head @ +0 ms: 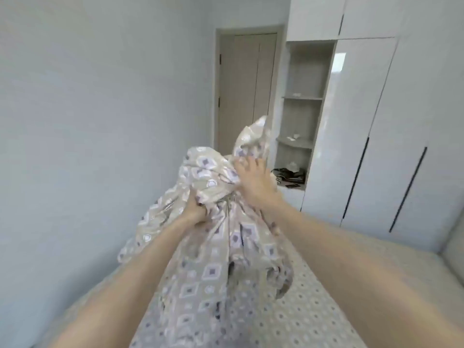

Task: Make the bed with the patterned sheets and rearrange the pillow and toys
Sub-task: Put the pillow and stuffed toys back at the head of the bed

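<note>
Risks tangling beige diamond-patterned fabric sheet (pixel 216 272) further if shaken while so bunched. Could lose upper fold, held only loosely, and drop heap onto dotted grey-covered bed (pixel 313 310). May bury corners inside wad.

Clamps bunch in left hand (pixel 194 209), fist curled tight, arm outstretched. Presses right hand (pixel 253 182) on upper fold, fingers spread apart, no clear pinch. Holds sheet raised over bed middle, tail trailing toward near edge.
</note>
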Demonstrator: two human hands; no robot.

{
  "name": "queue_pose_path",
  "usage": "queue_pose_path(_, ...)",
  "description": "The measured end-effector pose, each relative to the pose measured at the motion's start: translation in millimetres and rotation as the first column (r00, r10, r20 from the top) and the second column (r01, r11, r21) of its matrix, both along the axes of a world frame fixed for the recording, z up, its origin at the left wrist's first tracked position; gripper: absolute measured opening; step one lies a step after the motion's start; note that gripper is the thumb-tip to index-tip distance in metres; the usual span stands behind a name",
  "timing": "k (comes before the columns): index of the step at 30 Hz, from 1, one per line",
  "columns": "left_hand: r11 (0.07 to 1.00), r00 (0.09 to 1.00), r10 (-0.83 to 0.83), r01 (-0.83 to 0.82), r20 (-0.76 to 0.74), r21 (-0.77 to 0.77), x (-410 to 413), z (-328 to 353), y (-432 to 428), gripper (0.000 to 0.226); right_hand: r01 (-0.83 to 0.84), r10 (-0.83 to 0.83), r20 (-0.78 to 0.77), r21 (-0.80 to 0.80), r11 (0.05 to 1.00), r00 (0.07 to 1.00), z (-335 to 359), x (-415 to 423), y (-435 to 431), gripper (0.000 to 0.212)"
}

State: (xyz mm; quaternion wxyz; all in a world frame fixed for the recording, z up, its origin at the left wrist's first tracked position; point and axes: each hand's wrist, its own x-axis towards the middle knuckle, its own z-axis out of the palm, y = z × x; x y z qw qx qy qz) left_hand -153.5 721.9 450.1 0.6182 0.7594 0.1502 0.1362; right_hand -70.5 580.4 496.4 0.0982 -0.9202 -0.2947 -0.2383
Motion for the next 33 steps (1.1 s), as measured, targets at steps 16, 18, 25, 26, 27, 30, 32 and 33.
queue_pose_path(16,0.998,0.993,0.044,-0.048,0.112,0.038,13,-6,76,0.034,-0.036,0.265,-0.483,0.432,0.901,0.834,-62,17,49,0.032)
queue_pose_path(18,0.999,0.990,-0.012,0.007,0.140,0.034,7,0,73,0.032,0.017,0.292,-0.460,0.557,0.830,0.838,-55,-2,42,0.029)
queue_pose_path(25,0.959,0.940,-0.284,0.274,0.190,0.074,-24,28,24,0.033,0.213,0.278,-0.431,0.793,0.570,0.858,-30,-87,-8,0.023)
queue_pose_path(26,0.953,0.933,-0.302,0.293,0.196,0.074,-28,30,16,0.033,0.229,0.257,-0.429,0.797,0.560,0.866,-28,-97,-16,0.023)
queue_pose_path(27,0.943,0.923,-0.332,0.325,0.196,0.067,-34,31,5,0.033,0.247,0.220,-0.426,0.795,0.554,0.877,-26,-109,-28,0.022)
queue_pose_path(30,0.890,0.878,-0.451,0.455,0.160,0.013,-49,28,-42,0.034,0.309,0.079,-0.413,0.784,0.538,0.907,-28,-149,-74,0.024)
queue_pose_path(32,0.848,0.843,-0.522,0.530,0.127,-0.031,-58,24,-82,0.036,0.376,-0.021,-0.433,0.756,0.536,0.901,-33,-177,-114,0.024)
queue_pose_path(33,0.828,0.825,-0.552,0.559,0.119,-0.036,-62,21,-99,0.036,0.414,-0.068,-0.451,0.738,0.533,0.890,-37,-188,-132,0.024)
